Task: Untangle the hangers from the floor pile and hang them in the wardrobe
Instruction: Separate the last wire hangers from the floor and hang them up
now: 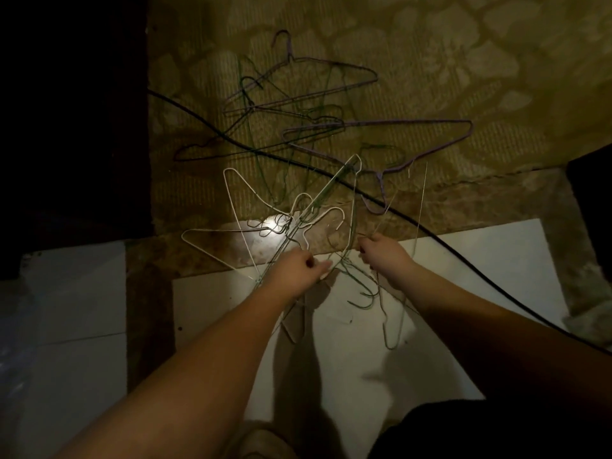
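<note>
While both arms are reaching forward over the white floor tiles (463,260), the left hand (299,271) is curling its fingers around a bundle of white and green wire hangers (291,223), and the right hand (384,253) is pinching thin pale wire hangers (392,313) that are dangling below it. More purple and dark hangers (331,104) are lying tangled on the patterned carpet (463,61) beyond, with a black cable (430,233) running diagonally across the floor
</note>
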Demonstrator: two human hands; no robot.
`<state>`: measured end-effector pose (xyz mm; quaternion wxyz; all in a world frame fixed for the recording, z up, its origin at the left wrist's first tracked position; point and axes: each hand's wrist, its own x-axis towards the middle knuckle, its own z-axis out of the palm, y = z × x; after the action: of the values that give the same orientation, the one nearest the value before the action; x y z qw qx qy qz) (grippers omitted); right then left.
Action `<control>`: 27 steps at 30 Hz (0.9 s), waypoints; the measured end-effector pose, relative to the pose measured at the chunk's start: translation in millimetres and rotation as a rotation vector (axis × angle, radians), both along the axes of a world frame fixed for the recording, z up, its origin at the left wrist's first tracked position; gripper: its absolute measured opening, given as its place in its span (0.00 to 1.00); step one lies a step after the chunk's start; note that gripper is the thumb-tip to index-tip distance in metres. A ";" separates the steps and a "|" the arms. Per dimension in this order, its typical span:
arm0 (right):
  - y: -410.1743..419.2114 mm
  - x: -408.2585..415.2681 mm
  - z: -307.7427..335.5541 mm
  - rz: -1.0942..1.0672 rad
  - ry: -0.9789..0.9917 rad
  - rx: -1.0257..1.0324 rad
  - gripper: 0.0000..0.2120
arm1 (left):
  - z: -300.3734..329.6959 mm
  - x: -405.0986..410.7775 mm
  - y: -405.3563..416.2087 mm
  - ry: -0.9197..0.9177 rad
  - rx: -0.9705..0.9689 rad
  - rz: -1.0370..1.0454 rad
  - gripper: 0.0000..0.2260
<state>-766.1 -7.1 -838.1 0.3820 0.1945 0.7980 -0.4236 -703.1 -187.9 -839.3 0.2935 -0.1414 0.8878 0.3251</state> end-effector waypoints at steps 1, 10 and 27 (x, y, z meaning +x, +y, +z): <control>-1.3 0.4 -3.2 0.003 -0.009 -0.005 0.10 | -2.6 -0.7 -1.6 0.052 -0.048 0.106 0.16; -21.2 14.3 -12.4 0.012 -0.076 -0.032 0.10 | -0.8 -13.6 17.9 -0.386 0.472 0.935 0.04; -23.7 15.4 -16.1 -0.265 -0.110 -0.150 0.06 | 0.3 -10.9 27.0 -0.107 -0.223 0.074 0.17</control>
<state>-750.7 -30.8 -854.3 0.3793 0.2918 0.7093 -0.5176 -714.0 -160.9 -839.1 0.3105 -0.2228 0.8958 0.2269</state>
